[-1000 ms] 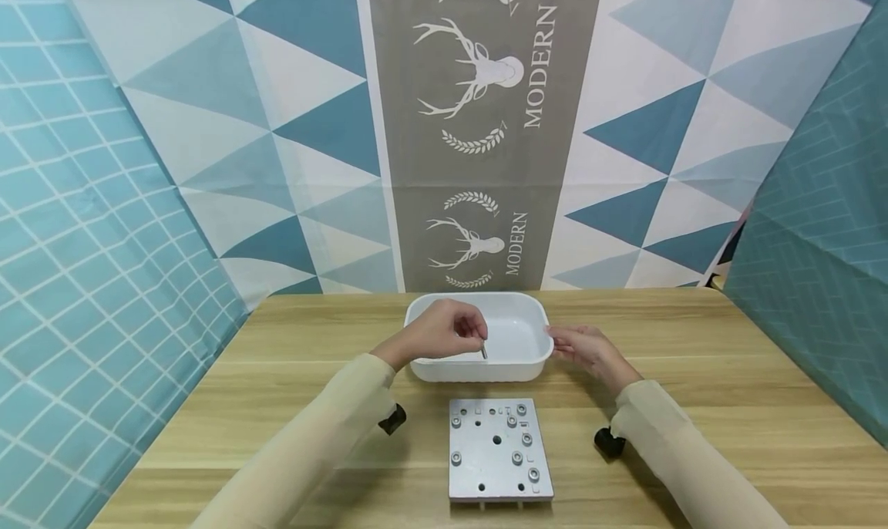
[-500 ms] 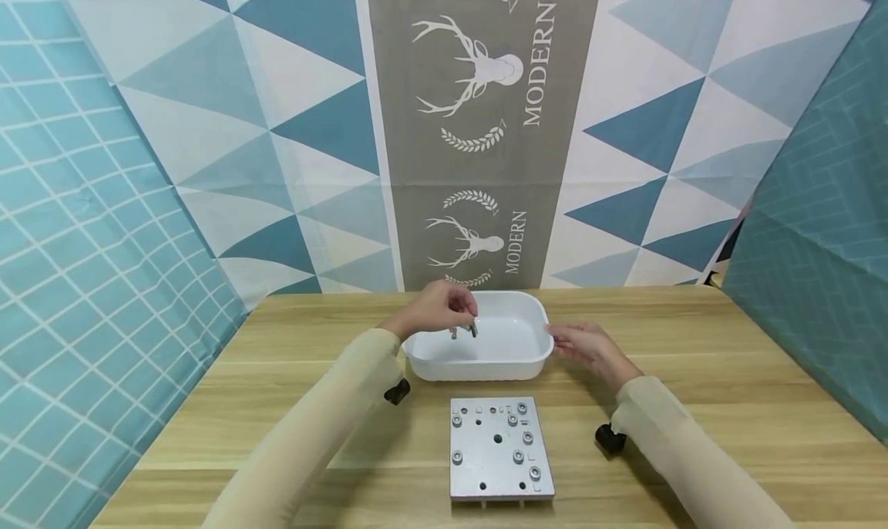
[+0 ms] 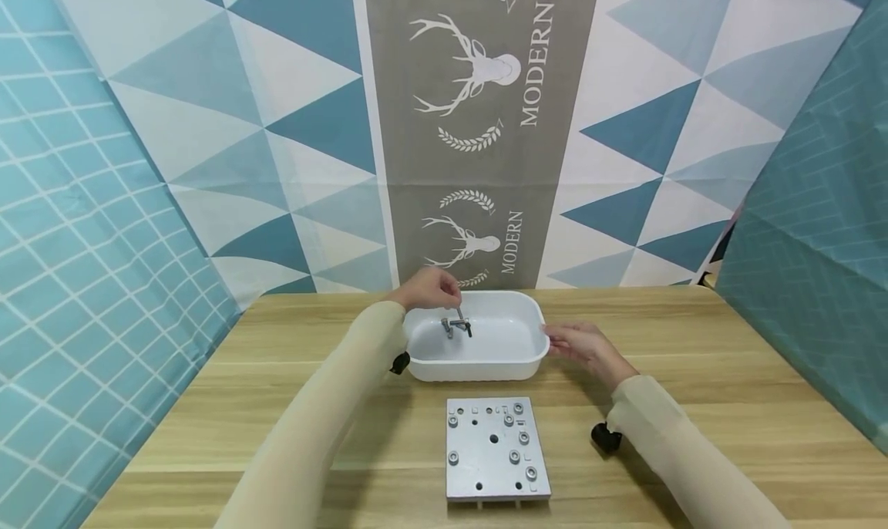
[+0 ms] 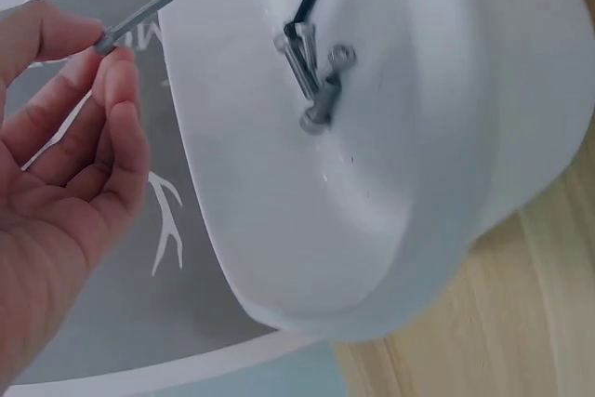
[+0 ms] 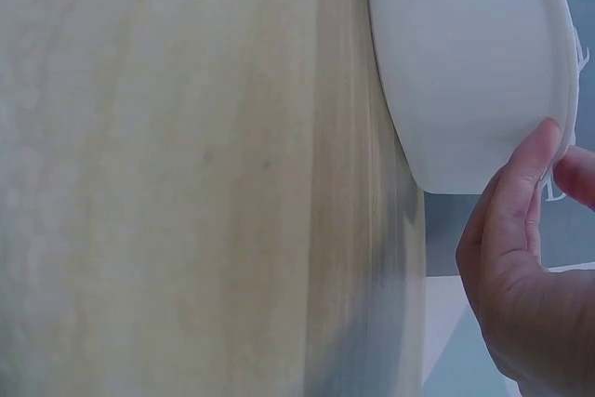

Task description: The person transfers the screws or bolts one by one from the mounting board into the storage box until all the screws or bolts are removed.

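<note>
Between thumb and fingertips, my left hand pinches a thin silver screw by its head, its shank pointing out over the basin. This white basin stands on the table, and several loose screws, silver and one black, lie on its floor. At the basin's right end, my right hand grips the rim, with the thumb on one side and fingers on the other in the right wrist view. Nearer to me lies a silver metal plate with holes and several socket-head screws set in it.
The wooden table extends to both sides of the basin and plate. Behind it hangs a patterned cloth, with blue curtains at left and right. A black wrist device sits under the right sleeve, another under the left.
My left hand has moved back and to the left over the basin with the screw, uncovering the loose screws inside. The right hand keeps its grip on the rim.
</note>
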Demonstrator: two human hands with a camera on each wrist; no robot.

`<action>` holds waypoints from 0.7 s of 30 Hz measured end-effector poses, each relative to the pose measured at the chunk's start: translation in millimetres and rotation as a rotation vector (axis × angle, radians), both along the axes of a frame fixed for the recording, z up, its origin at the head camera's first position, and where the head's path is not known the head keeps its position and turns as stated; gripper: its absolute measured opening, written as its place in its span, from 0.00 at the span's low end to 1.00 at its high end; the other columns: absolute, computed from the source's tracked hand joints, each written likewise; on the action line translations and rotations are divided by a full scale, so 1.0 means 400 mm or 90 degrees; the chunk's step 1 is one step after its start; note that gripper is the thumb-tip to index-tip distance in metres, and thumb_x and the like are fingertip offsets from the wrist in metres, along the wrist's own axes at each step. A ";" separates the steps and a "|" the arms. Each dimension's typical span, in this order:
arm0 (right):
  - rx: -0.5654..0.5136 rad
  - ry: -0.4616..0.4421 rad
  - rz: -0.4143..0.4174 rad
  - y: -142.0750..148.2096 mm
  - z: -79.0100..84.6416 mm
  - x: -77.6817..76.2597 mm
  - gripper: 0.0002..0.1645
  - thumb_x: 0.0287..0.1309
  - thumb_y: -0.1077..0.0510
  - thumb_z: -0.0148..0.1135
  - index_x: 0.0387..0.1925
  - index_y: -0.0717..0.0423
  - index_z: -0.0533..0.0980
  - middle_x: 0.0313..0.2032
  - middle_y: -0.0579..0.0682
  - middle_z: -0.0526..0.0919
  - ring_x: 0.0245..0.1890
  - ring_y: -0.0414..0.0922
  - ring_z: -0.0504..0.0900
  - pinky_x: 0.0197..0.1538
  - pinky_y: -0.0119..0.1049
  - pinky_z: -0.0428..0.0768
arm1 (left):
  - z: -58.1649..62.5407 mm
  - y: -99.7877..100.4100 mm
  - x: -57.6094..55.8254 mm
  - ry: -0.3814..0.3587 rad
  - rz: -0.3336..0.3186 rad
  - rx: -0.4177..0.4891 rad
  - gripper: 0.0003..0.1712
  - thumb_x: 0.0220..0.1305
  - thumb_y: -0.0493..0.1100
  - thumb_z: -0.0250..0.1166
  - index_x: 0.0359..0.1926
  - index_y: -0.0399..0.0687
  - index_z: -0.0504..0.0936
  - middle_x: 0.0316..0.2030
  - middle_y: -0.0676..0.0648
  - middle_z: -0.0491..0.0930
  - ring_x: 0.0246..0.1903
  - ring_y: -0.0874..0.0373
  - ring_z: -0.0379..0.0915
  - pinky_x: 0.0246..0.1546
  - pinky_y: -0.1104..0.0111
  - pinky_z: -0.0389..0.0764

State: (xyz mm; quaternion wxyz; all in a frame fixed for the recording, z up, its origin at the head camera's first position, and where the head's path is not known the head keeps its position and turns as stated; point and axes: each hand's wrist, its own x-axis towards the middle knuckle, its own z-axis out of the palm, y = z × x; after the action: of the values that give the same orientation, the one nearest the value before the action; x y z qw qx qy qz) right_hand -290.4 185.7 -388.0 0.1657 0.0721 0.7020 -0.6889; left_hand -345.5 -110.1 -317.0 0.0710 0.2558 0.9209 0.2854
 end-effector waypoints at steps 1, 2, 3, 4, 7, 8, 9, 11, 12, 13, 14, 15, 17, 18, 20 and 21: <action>0.001 0.001 0.001 0.000 0.000 -0.001 0.33 0.63 0.59 0.59 0.63 0.76 0.62 0.29 0.45 0.83 0.30 0.35 0.83 0.39 0.25 0.83 | 0.001 0.000 -0.003 -0.008 0.007 -0.010 0.06 0.55 0.39 0.65 0.33 0.44 0.85 0.31 0.47 0.85 0.30 0.62 0.75 0.34 0.75 0.76; 0.004 0.003 0.002 0.000 0.000 -0.001 0.33 0.63 0.59 0.59 0.63 0.76 0.62 0.29 0.45 0.83 0.30 0.35 0.83 0.39 0.25 0.83 | 0.001 0.001 -0.005 -0.018 0.013 -0.017 0.05 0.54 0.39 0.65 0.32 0.44 0.85 0.31 0.48 0.85 0.30 0.62 0.75 0.34 0.75 0.76; 0.005 0.004 0.002 0.000 0.000 -0.002 0.33 0.63 0.59 0.58 0.63 0.76 0.62 0.29 0.45 0.83 0.29 0.35 0.83 0.39 0.25 0.83 | 0.000 0.002 -0.007 -0.026 0.017 -0.023 0.05 0.54 0.39 0.65 0.32 0.44 0.85 0.30 0.48 0.84 0.29 0.62 0.75 0.34 0.74 0.77; 0.005 0.005 0.002 0.001 0.000 -0.002 0.33 0.63 0.59 0.58 0.63 0.76 0.62 0.29 0.45 0.83 0.29 0.35 0.83 0.39 0.25 0.83 | -0.001 0.004 -0.009 -0.034 0.020 -0.029 0.05 0.53 0.39 0.65 0.31 0.44 0.85 0.29 0.49 0.84 0.29 0.62 0.75 0.34 0.74 0.77; 0.006 0.007 0.007 0.002 -0.003 -0.001 0.32 0.63 0.60 0.57 0.62 0.76 0.62 0.29 0.44 0.84 0.29 0.35 0.83 0.39 0.25 0.83 | -0.011 0.011 -0.014 -0.054 0.022 -0.048 0.05 0.53 0.39 0.65 0.30 0.45 0.85 0.27 0.50 0.84 0.28 0.62 0.75 0.32 0.75 0.76; 0.004 0.007 0.007 0.002 -0.004 0.000 0.32 0.63 0.60 0.58 0.62 0.76 0.62 0.29 0.45 0.84 0.29 0.35 0.83 0.39 0.25 0.83 | -0.015 0.014 -0.015 -0.057 0.021 -0.058 0.05 0.53 0.39 0.65 0.30 0.45 0.86 0.26 0.51 0.84 0.27 0.62 0.75 0.31 0.75 0.76; 0.001 0.009 0.010 0.002 -0.005 0.001 0.32 0.63 0.60 0.58 0.62 0.76 0.61 0.29 0.45 0.84 0.30 0.35 0.83 0.39 0.25 0.83 | -0.019 0.017 -0.016 -0.060 0.019 -0.069 0.04 0.54 0.39 0.65 0.30 0.45 0.86 0.26 0.51 0.83 0.27 0.63 0.74 0.30 0.75 0.75; -0.001 0.010 0.011 0.001 -0.006 0.002 0.33 0.62 0.60 0.59 0.62 0.77 0.62 0.29 0.45 0.83 0.29 0.36 0.83 0.39 0.25 0.83 | -0.027 0.023 -0.019 -0.064 0.020 -0.089 0.04 0.54 0.40 0.65 0.29 0.46 0.85 0.24 0.52 0.82 0.26 0.63 0.74 0.29 0.75 0.75; 0.000 0.010 0.010 0.001 -0.006 0.004 0.33 0.62 0.60 0.59 0.62 0.76 0.62 0.28 0.45 0.83 0.29 0.36 0.83 0.39 0.25 0.83 | -0.030 0.026 -0.019 -0.063 0.020 -0.100 0.04 0.54 0.40 0.65 0.29 0.46 0.85 0.24 0.53 0.82 0.26 0.63 0.74 0.29 0.75 0.74; 0.001 0.012 0.013 0.000 -0.006 0.005 0.33 0.62 0.60 0.59 0.62 0.77 0.62 0.29 0.45 0.83 0.29 0.35 0.83 0.39 0.25 0.83 | -0.033 0.029 -0.020 -0.062 0.020 -0.113 0.04 0.54 0.41 0.65 0.28 0.47 0.85 0.23 0.54 0.81 0.26 0.64 0.73 0.29 0.75 0.74; 0.001 0.014 0.013 0.000 -0.005 0.005 0.33 0.62 0.60 0.59 0.62 0.77 0.62 0.29 0.45 0.83 0.29 0.35 0.83 0.39 0.25 0.83 | -0.035 0.032 -0.021 -0.061 0.019 -0.124 0.04 0.54 0.40 0.65 0.27 0.47 0.85 0.22 0.54 0.80 0.25 0.64 0.73 0.29 0.75 0.74; 0.003 0.015 0.013 -0.001 -0.005 0.006 0.33 0.62 0.60 0.60 0.62 0.77 0.62 0.29 0.44 0.83 0.29 0.35 0.83 0.39 0.25 0.83 | -0.037 0.035 -0.021 -0.063 0.020 -0.130 0.04 0.54 0.40 0.66 0.26 0.46 0.85 0.22 0.54 0.80 0.25 0.64 0.73 0.29 0.76 0.75; 0.008 0.017 0.012 -0.001 -0.004 0.006 0.33 0.62 0.60 0.59 0.62 0.77 0.62 0.28 0.44 0.83 0.29 0.35 0.82 0.39 0.25 0.83 | -0.038 0.040 -0.020 -0.074 0.019 -0.142 0.04 0.54 0.39 0.66 0.25 0.46 0.85 0.21 0.54 0.80 0.24 0.64 0.74 0.29 0.75 0.76; 0.010 0.018 0.013 -0.001 -0.004 0.005 0.33 0.62 0.59 0.59 0.62 0.76 0.62 0.29 0.44 0.83 0.29 0.35 0.82 0.39 0.25 0.83 | -0.037 0.042 -0.019 -0.086 0.017 -0.147 0.04 0.54 0.39 0.65 0.25 0.45 0.85 0.21 0.53 0.80 0.24 0.64 0.74 0.30 0.75 0.78; 0.010 0.019 0.013 0.000 -0.004 0.003 0.33 0.63 0.59 0.59 0.62 0.76 0.62 0.28 0.44 0.83 0.29 0.35 0.82 0.39 0.25 0.83 | -0.034 0.046 -0.017 -0.112 0.017 -0.156 0.05 0.55 0.39 0.65 0.25 0.44 0.84 0.22 0.50 0.82 0.23 0.63 0.74 0.32 0.73 0.80; 0.010 0.020 0.011 0.001 -0.004 0.001 0.32 0.63 0.59 0.58 0.62 0.76 0.63 0.28 0.44 0.83 0.29 0.35 0.82 0.39 0.25 0.83 | -0.033 0.048 -0.016 -0.124 0.019 -0.160 0.05 0.55 0.39 0.65 0.25 0.45 0.84 0.23 0.49 0.83 0.23 0.63 0.74 0.33 0.72 0.82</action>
State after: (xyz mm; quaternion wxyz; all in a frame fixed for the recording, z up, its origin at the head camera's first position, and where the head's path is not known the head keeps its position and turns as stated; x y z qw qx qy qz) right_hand -289.9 186.2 -389.7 0.1600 0.0562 0.7105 -0.6829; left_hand -351.8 -91.1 -330.0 0.1874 0.2023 0.9418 0.1923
